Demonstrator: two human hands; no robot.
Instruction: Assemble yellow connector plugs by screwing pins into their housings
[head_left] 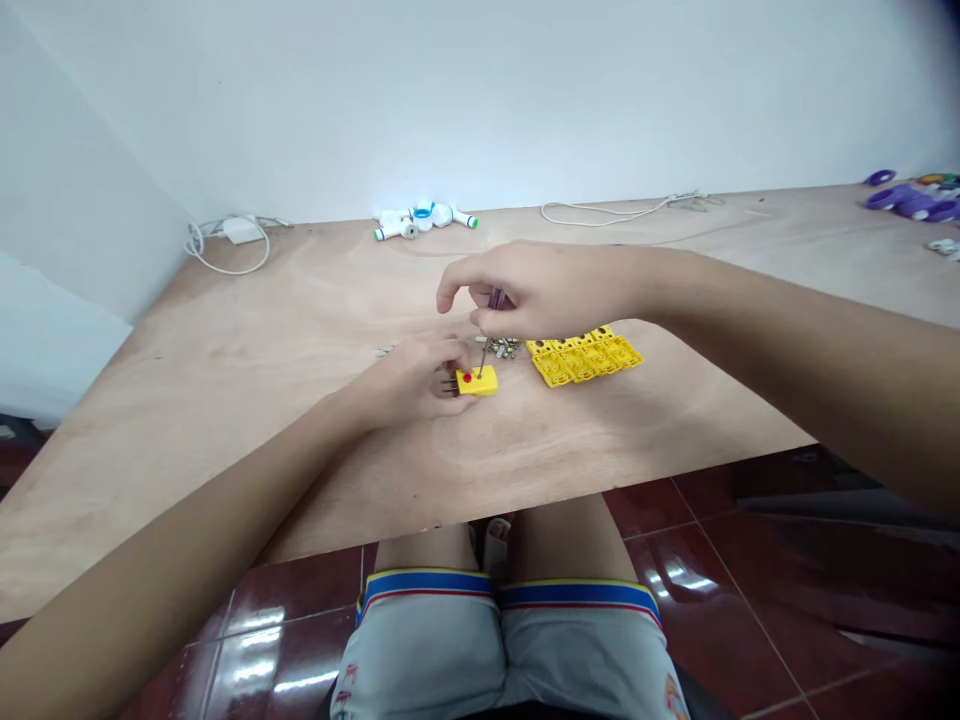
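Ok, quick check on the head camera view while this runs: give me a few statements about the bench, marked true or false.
The right hand holds a purple-handled screwdriver with its tip at a yellow block: true.
The left hand is empty: false, it grips the yellow block.
More yellow parts lie clustered right of the hands: true.
The table is glass: false, it is bare plywood.
White pipe fittings sit near the front edge: false, they are at the far edge.

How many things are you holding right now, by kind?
Purple-handled screwdriver, in the right hand: 1
Yellow plastic block, in the left hand: 1
Total: 2
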